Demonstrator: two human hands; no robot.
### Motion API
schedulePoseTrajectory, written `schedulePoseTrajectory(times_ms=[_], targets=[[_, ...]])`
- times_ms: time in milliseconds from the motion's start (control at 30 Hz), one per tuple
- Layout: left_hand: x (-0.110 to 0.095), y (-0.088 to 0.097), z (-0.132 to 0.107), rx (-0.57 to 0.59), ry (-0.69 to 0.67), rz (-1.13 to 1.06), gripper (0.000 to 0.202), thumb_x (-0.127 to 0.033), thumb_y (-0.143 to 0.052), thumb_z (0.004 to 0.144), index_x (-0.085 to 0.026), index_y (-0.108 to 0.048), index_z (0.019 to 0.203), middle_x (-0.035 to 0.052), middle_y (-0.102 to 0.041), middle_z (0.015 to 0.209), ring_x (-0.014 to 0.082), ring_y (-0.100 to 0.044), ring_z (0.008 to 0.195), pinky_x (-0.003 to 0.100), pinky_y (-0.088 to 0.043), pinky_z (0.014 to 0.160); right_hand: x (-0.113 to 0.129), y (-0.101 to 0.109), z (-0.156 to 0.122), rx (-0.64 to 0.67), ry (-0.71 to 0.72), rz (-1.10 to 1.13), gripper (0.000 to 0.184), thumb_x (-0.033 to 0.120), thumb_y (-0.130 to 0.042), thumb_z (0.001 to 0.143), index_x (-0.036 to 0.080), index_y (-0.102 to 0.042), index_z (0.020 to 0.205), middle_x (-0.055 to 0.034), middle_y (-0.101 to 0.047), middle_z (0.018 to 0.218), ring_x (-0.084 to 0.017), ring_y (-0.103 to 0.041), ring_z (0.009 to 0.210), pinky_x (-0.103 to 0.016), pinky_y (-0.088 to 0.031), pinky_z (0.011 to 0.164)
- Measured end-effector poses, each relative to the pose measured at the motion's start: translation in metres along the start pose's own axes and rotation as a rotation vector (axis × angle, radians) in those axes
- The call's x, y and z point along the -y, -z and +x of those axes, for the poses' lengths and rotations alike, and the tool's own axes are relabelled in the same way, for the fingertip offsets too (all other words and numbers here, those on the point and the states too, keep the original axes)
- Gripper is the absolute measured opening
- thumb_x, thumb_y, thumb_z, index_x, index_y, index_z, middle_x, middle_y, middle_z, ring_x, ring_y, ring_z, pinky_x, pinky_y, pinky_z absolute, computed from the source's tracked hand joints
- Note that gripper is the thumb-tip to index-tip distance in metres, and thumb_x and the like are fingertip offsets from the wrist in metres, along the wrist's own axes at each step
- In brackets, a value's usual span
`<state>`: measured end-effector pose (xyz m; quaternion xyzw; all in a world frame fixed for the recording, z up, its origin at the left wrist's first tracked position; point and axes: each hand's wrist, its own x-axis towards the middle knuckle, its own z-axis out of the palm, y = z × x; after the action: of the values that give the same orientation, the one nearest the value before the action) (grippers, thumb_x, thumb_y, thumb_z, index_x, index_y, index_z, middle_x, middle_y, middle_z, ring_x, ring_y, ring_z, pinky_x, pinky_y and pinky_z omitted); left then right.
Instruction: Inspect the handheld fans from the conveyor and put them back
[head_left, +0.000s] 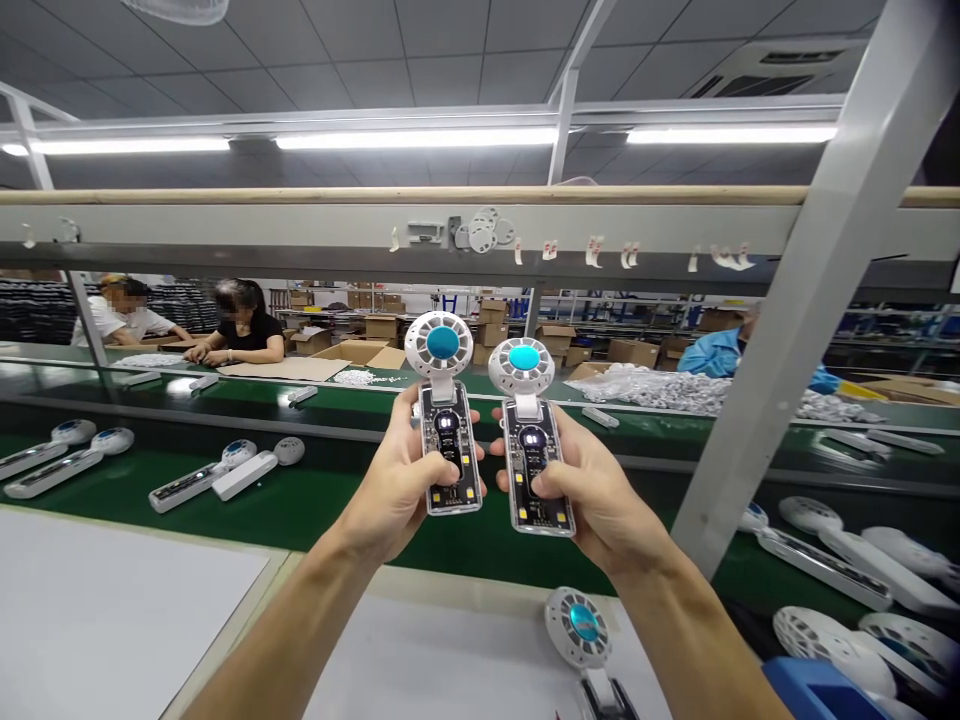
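Above the green belt (pixel 315 505) — each hand's grip holds one fan: left hand (pixel 390 490) on left fan (pixel 448 425), right hand (pixel 600 505) on right fan (pixel 531 445).

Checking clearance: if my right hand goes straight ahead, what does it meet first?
Probably nothing nearby: the right hand, holding a fan, points over the green belt toward the white parts pile; depth unclear.

We see a grey panelled ceiling (pixel 300 60) with long white fluorescent tube lights (pixel 416 140) overhead, a grey metal frame beam (pixel 225 232) across the middle, a green conveyor belt (pixel 315 505) running left to right, and brown cardboard boxes (pixel 380 326) far behind.
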<state>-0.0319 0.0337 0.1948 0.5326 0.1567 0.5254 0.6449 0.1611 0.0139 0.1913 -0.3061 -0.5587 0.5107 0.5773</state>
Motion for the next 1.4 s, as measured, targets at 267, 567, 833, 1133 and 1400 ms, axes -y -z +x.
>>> schedulePoseTrajectory(times_ms=[267, 567, 833, 1133, 1400], targets=[[0.008, -0.003, 0.004, -0.039, -0.063, 0.016, 0.075, -0.011, -0.068, 0.073, -0.028, -0.031, 0.136, 0.0057, -0.063, 0.113, 0.0165, -0.068, 0.075, 0.032, -0.060, 0.064, -0.001, -0.003, 0.001, -0.008, 0.007, 0.010, 0.050, 0.012, -0.064, 0.068, 0.021, -0.055, 0.117, -0.0036, -0.073, 0.096, -0.016, -0.068, 0.073, -0.027, -0.056, 0.068], [0.007, -0.003, 0.002, -0.029, -0.079, 0.004, 0.067, -0.013, -0.066, 0.074, -0.027, -0.034, 0.131, 0.0056, -0.063, 0.113, 0.0160, -0.067, 0.069, 0.032, -0.058, 0.059, -0.001, -0.005, 0.001, -0.025, 0.023, -0.039, 0.054, 0.012, -0.063, 0.067, 0.021, -0.055, 0.119, -0.0030, -0.072, 0.096, -0.015, -0.067, 0.077, -0.025, -0.056, 0.069], [0.010, -0.003, 0.004, -0.047, -0.053, -0.020, 0.071, -0.012, -0.067, 0.070, -0.026, -0.034, 0.132, 0.0071, -0.063, 0.115, 0.0204, -0.069, 0.078, 0.035, -0.060, 0.061, -0.001, -0.009, 0.001, -0.018, 0.020, -0.021, 0.063, 0.010, -0.062, 0.066, 0.025, -0.052, 0.126, -0.0016, -0.072, 0.098, -0.016, -0.068, 0.074, -0.027, -0.057, 0.066], [0.019, 0.005, 0.004, -0.235, -0.235, 0.272, 0.046, -0.032, -0.078, 0.077, -0.022, -0.050, 0.112, 0.0013, -0.067, 0.090, 0.0143, -0.064, 0.069, 0.028, -0.055, 0.065, -0.020, -0.011, 0.009, -0.206, 0.149, -0.130, 0.049, 0.037, -0.082, 0.071, 0.023, -0.059, 0.113, -0.0024, -0.070, 0.089, -0.017, -0.064, 0.064, -0.030, -0.054, 0.057], [-0.020, 0.021, -0.005, -0.587, -0.496, 0.160, 0.018, -0.021, -0.076, 0.070, -0.019, -0.058, 0.072, -0.0049, -0.059, 0.067, 0.0118, -0.061, 0.062, 0.032, -0.059, 0.074, 0.015, 0.018, -0.017, -0.366, 0.188, -0.020, 0.015, 0.030, -0.081, 0.071, 0.023, -0.070, 0.079, -0.0027, -0.067, 0.082, -0.019, -0.064, 0.075, -0.032, -0.057, 0.069]])
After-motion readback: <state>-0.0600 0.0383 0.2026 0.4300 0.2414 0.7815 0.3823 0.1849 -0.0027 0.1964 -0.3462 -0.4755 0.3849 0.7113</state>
